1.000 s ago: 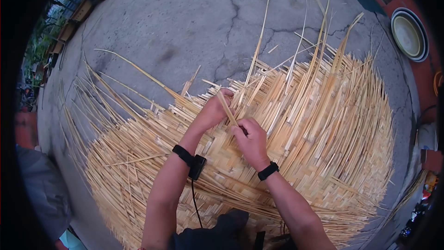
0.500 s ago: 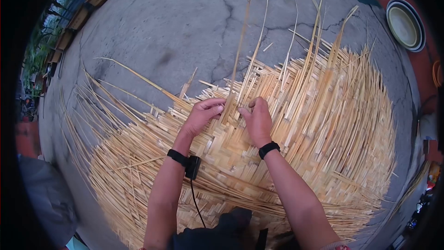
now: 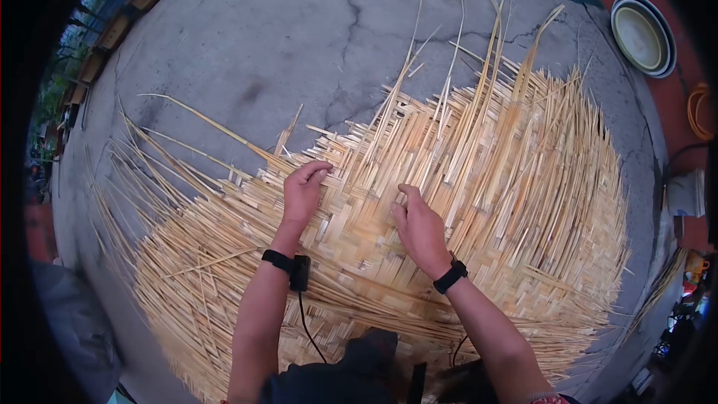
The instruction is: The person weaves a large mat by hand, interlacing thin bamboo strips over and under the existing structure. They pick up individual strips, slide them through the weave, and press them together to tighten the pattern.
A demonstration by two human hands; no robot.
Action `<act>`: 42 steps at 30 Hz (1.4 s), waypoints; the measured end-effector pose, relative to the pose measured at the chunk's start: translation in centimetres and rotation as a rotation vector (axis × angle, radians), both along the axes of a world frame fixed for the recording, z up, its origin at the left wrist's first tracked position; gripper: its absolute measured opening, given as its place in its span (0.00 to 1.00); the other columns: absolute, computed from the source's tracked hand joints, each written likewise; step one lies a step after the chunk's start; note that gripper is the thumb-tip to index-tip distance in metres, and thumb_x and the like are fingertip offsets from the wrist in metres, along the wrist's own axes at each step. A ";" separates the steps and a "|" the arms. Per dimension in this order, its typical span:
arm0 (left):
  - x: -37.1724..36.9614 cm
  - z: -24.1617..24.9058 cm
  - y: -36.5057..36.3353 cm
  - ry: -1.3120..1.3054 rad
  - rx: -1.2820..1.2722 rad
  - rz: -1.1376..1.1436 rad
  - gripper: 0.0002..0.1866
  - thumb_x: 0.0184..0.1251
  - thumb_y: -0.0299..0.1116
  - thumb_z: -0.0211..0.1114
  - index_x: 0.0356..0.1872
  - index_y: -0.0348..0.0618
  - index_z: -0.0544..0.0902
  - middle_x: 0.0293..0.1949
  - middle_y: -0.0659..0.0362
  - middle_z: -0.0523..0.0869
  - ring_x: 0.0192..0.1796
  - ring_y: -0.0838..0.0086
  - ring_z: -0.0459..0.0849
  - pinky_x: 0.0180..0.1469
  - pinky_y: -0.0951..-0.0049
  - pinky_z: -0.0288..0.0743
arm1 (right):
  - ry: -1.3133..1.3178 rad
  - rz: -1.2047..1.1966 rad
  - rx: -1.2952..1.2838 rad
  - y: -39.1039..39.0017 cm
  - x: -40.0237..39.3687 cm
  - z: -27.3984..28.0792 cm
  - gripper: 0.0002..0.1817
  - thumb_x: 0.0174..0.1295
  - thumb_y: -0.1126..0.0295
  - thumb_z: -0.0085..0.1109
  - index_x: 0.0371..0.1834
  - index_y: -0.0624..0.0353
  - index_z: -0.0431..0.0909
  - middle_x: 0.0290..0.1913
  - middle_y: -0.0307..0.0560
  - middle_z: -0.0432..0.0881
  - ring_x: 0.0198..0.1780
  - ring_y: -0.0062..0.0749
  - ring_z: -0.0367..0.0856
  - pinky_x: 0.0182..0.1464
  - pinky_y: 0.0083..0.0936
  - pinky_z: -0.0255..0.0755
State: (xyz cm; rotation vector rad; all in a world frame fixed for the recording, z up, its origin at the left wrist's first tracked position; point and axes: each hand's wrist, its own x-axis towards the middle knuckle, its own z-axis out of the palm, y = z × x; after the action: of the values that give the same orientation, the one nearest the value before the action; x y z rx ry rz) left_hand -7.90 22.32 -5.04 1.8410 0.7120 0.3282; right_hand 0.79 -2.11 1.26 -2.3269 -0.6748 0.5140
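A large mat of woven bamboo strips [image 3: 374, 221] spreads beneath both arms, with a herringbone weave showing in its middle. My left hand [image 3: 304, 191] is over the mat's upper left part, thumb and fingertips brought close together; whether anything thin is between them cannot be made out. To its right, my right hand [image 3: 422, 232] hovers over or rests on the weave, index finger and thumb apart, nothing visible between them. Long loose strips [image 3: 490, 52] stick out past the mat's far edge. A black wristband is on each wrist, the left one carrying a small black box [image 3: 299, 273] with a cable.
Cracked grey concrete floor [image 3: 269, 37] surrounds the mat. Nested basins [image 3: 642, 36] stand at the upper right, near an orange coil [image 3: 700, 112]. Planters [image 3: 112, 32] line the left edge. Loose bamboo ends [image 3: 123, 157] jut out at the mat's left side.
The long strip that rose between my hands no longer stands there. My hands have moved apart, left hand leftward, right hand slightly down. The whole view has shifted a little.
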 end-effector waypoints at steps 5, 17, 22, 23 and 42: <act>-0.2 -1.3 1.4 0.001 -0.433 0.065 0.09 0.75 0.25 0.63 0.50 0.42 0.89 0.47 0.63 0.91 0.48 0.80 0.86 0.44 0.76 0.82 | -0.070 0.278 -0.380 -3.2 -3.7 -2.8 0.37 0.74 0.67 0.50 0.82 0.71 0.50 0.35 0.57 0.86 0.31 0.48 0.87 0.31 0.43 0.79; -4.1 3.2 3.0 -0.334 -0.289 0.385 0.16 0.74 0.24 0.63 0.61 0.39 0.83 0.56 0.58 0.85 0.52 0.76 0.85 0.41 0.77 0.83 | -0.079 1.046 -0.052 -17.1 -4.8 3.3 0.17 0.70 0.72 0.50 0.60 0.48 0.78 0.50 0.42 0.83 0.50 0.42 0.86 0.46 0.37 0.82; -13.6 15.7 1.2 -0.128 0.078 0.262 0.14 0.76 0.24 0.61 0.58 0.39 0.84 0.51 0.59 0.88 0.49 0.75 0.86 0.44 0.76 0.81 | -0.130 0.642 -0.299 -35.8 -1.9 3.3 0.15 0.59 0.72 0.60 0.50 0.55 0.82 0.48 0.46 0.82 0.52 0.45 0.81 0.55 0.38 0.77; -16.1 18.8 1.7 -0.044 0.127 0.155 0.12 0.76 0.24 0.61 0.56 0.38 0.85 0.50 0.59 0.88 0.49 0.76 0.86 0.44 0.76 0.80 | -0.256 0.418 -0.170 -38.5 -1.3 2.8 0.16 0.55 0.74 0.62 0.49 0.57 0.81 0.49 0.47 0.81 0.53 0.44 0.78 0.57 0.37 0.74; -2.0 72.4 -22.5 0.083 1.032 -0.150 0.16 0.81 0.40 0.58 0.61 0.46 0.83 0.44 0.66 0.84 0.44 0.81 0.80 0.46 0.76 0.73 | -0.117 -0.042 -0.026 -49.4 4.8 -2.8 0.15 0.62 0.54 0.68 0.39 0.55 0.84 0.34 0.51 0.87 0.40 0.51 0.87 0.42 0.48 0.78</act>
State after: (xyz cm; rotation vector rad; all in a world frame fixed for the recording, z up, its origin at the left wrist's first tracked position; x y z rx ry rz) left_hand -9.95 -0.22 67.37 2.8759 0.4692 0.5910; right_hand 5.62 -51.49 -1.51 -2.4051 -0.6753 0.3721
